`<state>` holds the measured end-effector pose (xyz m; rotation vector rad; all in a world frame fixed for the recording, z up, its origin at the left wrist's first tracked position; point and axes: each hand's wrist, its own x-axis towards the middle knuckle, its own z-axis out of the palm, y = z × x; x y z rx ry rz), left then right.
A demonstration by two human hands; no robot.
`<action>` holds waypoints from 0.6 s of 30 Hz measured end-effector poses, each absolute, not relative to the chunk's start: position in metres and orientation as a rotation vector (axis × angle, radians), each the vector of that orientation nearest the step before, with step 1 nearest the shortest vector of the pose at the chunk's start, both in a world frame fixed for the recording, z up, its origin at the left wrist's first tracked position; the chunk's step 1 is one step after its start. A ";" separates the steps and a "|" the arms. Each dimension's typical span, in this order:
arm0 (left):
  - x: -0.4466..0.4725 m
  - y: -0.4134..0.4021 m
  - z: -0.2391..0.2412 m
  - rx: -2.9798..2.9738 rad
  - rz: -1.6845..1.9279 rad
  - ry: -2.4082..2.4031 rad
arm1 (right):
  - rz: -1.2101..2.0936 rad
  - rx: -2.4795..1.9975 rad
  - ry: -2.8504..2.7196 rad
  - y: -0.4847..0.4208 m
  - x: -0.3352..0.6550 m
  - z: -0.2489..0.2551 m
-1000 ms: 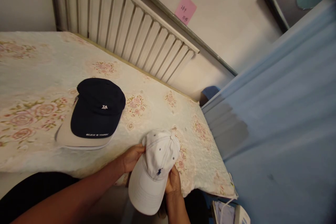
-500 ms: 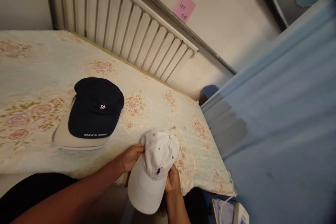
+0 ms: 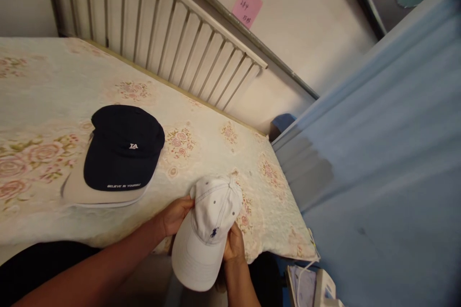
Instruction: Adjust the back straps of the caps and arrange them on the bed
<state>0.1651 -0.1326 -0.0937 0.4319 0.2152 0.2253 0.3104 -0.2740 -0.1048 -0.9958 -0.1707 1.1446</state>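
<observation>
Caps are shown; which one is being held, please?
The white cap with the blue emblem; the dark cap and the pale brim beneath it lie unheld.

Dim light, soft shadow on the curtain [image 3: 382, 163]; upper-right corner perhaps blurred.

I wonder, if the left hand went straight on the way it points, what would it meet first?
The white cap, whose edge the left hand is holding; beyond that, probably the flowered bedcover, though depth is hard to judge.
</observation>
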 end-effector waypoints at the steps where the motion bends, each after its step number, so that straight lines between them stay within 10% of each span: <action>1: 0.165 -0.133 -0.093 0.427 0.215 0.216 | 1.174 -0.984 -0.151 -0.274 0.310 -0.104; 18: 0.162 -0.134 -0.086 0.362 0.186 0.240 | 1.191 -0.910 -0.066 -0.273 0.308 -0.101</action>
